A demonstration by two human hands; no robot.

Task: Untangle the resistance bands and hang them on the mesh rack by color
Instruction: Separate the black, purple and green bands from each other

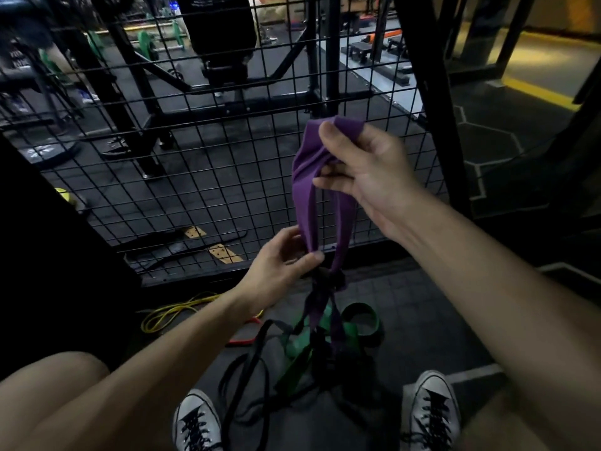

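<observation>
At lower left we see a yellow band point(169, 315) lying on the floor point(422, 320). Our left hand point(279, 265) pinches the purple band point(312, 190) low down, its grip narrow. Below, green band point(299, 346) and black band point(247, 379) tangle. Our right hand point(367, 167) holds the purple loop's top before the mesh rack point(195, 157).

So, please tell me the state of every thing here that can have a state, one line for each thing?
purple band: lifted, lower end caught in a knot with dark bands
right hand: pinches the purple band's top
left hand: pinches the purple band just above the knot
green band: on the floor, tangled
black band: on the floor, tangled
yellow band: on the floor, apart
red band: on the floor, partly hidden
mesh rack: no band on it
</observation>
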